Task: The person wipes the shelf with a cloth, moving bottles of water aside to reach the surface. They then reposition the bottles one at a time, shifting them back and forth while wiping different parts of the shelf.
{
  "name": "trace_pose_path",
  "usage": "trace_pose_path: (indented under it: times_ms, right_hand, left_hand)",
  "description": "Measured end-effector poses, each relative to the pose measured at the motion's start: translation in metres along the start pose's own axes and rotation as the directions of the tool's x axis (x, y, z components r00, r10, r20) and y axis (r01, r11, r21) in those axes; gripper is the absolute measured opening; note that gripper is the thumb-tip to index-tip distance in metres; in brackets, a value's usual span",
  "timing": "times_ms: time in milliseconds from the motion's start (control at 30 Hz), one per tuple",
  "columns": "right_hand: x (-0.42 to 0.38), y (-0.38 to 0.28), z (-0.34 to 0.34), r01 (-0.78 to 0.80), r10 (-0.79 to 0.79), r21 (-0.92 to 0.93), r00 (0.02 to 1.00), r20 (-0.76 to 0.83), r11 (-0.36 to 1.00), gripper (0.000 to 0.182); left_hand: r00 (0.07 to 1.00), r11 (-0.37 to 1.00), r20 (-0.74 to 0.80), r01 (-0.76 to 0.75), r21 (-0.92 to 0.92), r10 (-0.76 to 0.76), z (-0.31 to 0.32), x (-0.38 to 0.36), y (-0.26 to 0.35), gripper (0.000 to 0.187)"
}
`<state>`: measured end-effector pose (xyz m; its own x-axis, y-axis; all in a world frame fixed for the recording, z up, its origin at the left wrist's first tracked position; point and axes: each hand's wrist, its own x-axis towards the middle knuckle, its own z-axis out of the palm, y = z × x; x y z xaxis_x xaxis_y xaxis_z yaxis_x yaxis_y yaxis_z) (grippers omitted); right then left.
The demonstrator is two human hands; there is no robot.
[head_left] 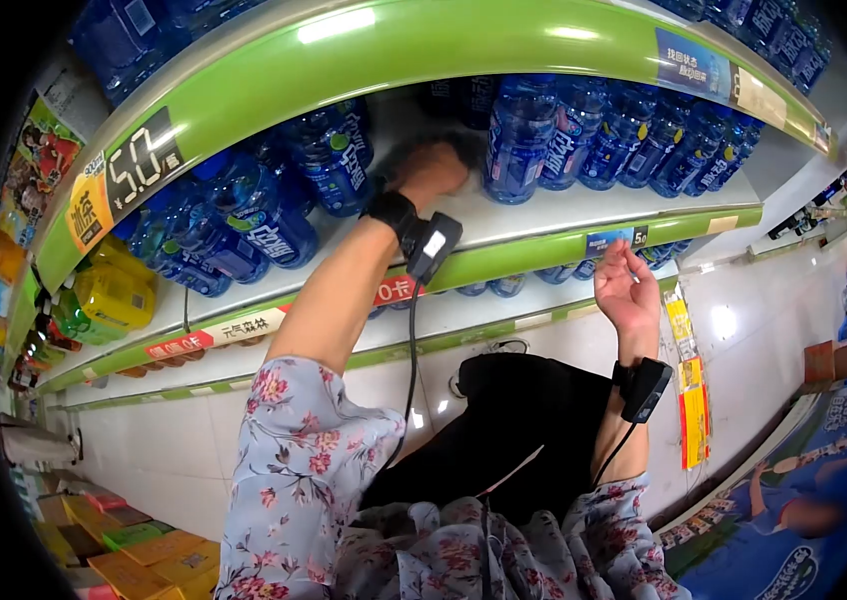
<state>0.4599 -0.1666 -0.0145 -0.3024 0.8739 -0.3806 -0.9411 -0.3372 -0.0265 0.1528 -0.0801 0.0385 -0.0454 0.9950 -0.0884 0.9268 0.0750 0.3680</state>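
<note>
My left hand (434,170) reaches into a gap on the shelf between two groups of blue drink bottles. Its fingers are smeared and partly hidden in a dark blur, so any grip cannot be made out. Just left of it stands a blue bottle (329,165); to its right is the end bottle (521,140) of a row. My right hand (629,295) is held palm up in front of the shelf's green edge (534,250), near a small price label (616,243). Its fingers are loosely bent, with nothing seen in them. Black devices with cables are strapped to both wrists.
Overhead runs a curved green shelf edge (424,55) with a price sign (146,162). Yellow bottles (116,295) stand at the left. Below is a lower shelf with more bottles. Cartons (149,560) are at lower left, and a blue printed display (794,510) is at lower right.
</note>
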Motion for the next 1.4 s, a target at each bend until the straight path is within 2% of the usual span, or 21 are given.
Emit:
trace_pose_path:
  times_ms: [33,133,167,233,300,400,433,567,667,767,867,900,1000,1033,1133,1233,1333,1367,1400]
  right_hand:
    - [0.000,-0.001,-0.001,-0.009,0.009,0.016,1.000,0.006,1.000,0.013]
    - [-0.002,-0.007,-0.002,-0.026,0.025,0.040,0.999,0.038,0.999,0.013]
    - [-0.003,-0.008,-0.002,-0.028,0.026,0.037,0.998,0.056,0.999,0.013]
    - [-0.005,-0.010,-0.002,-0.015,0.013,0.040,0.998,0.068,0.999,0.013]
    - [-0.005,-0.012,-0.001,0.014,-0.016,0.058,0.999,0.030,0.998,0.013]
    - [-0.003,-0.016,-0.003,0.009,-0.011,0.039,0.999,0.053,0.999,0.013]
    - [0.000,-0.015,-0.005,0.000,-0.002,0.026,0.997,0.076,1.000,0.013]
    - [0.007,-0.006,-0.004,-0.009,0.007,0.020,0.998,0.058,1.000,0.013]
    - [0.012,0.001,-0.008,-0.011,0.011,0.012,0.999,0.030,1.000,0.012]
    - [0.012,0.004,-0.007,-0.006,0.005,0.027,1.000,0.010,1.000,0.012]
    - [0.010,0.003,-0.005,0.006,-0.006,0.040,1.000,0.017,0.999,0.012]
    - [0.011,0.003,-0.004,0.005,-0.006,0.036,1.000,0.024,0.999,0.012]
    - [0.012,0.003,-0.003,-0.007,0.006,0.015,0.999,0.046,1.000,0.012]
    - [0.013,0.004,-0.004,-0.026,0.024,0.033,0.998,0.055,0.999,0.012]
    - [0.014,0.010,-0.003,-0.054,0.052,0.033,0.997,0.057,0.998,0.013]
    - [0.011,0.012,-0.002,-0.055,0.053,0.062,0.998,0.034,0.997,0.013]
    - [0.008,0.012,0.002,-0.014,0.014,0.049,1.000,0.007,0.999,0.013]
    - [0.007,0.012,0.004,-0.023,0.023,0.046,1.000,0.011,0.999,0.013]
    - [0.006,0.012,0.005,-0.033,0.032,0.043,0.999,0.017,0.999,0.013]
  left_hand:
    - [0.996,0.999,-0.090,-0.010,0.050,0.014,0.010,0.016,-0.010,0.035]
    - [0.938,0.962,-0.219,-0.254,0.096,0.270,0.013,0.048,-0.034,0.037]
    - [0.976,0.995,-0.189,-0.104,0.011,0.104,-0.003,0.044,-0.019,0.040]
    - [0.972,0.998,-0.232,-0.005,0.068,0.021,0.014,0.081,-0.034,0.041]
    - [0.966,0.994,-0.256,0.055,0.090,-0.030,0.012,0.078,-0.031,0.038]
    - [0.940,0.929,-0.141,-0.268,0.253,0.310,0.022,0.064,-0.056,0.034]
    - [0.976,0.994,-0.199,-0.068,0.085,0.084,0.015,0.032,-0.037,0.030]
    - [0.952,0.964,-0.154,-0.253,0.082,0.263,0.015,-0.025,-0.026,0.033]
    - [0.812,0.843,-0.239,-0.484,0.234,0.532,0.013,-0.061,-0.028,0.037]
    - [0.746,0.916,-0.539,-0.375,0.145,0.391,-0.005,-0.113,-0.006,0.036]
    - [0.895,0.981,-0.402,-0.157,0.117,0.192,-0.003,-0.133,-0.017,0.043]
    - [0.891,0.985,-0.421,-0.138,0.102,0.169,0.009,-0.132,-0.027,0.049]
    - [0.925,0.981,-0.363,-0.159,-0.108,0.110,0.008,-0.120,-0.016,0.053]
    - [0.958,0.986,-0.285,-0.083,-0.141,0.040,0.008,-0.108,-0.010,0.059]
    - [0.965,0.954,-0.246,0.013,-0.299,-0.090,0.009,-0.054,-0.005,0.065]
    - [0.948,0.981,-0.315,-0.018,-0.195,-0.046,0.005,-0.023,-0.004,0.065]
    - [0.945,0.979,-0.325,-0.094,-0.183,0.030,0.018,0.030,-0.030,0.064]
    - [0.984,0.969,-0.175,-0.087,-0.233,0.046,0.011,0.036,-0.031,0.062]
    - [0.974,0.954,-0.216,-0.130,-0.270,0.072,0.010,0.040,-0.033,0.063]
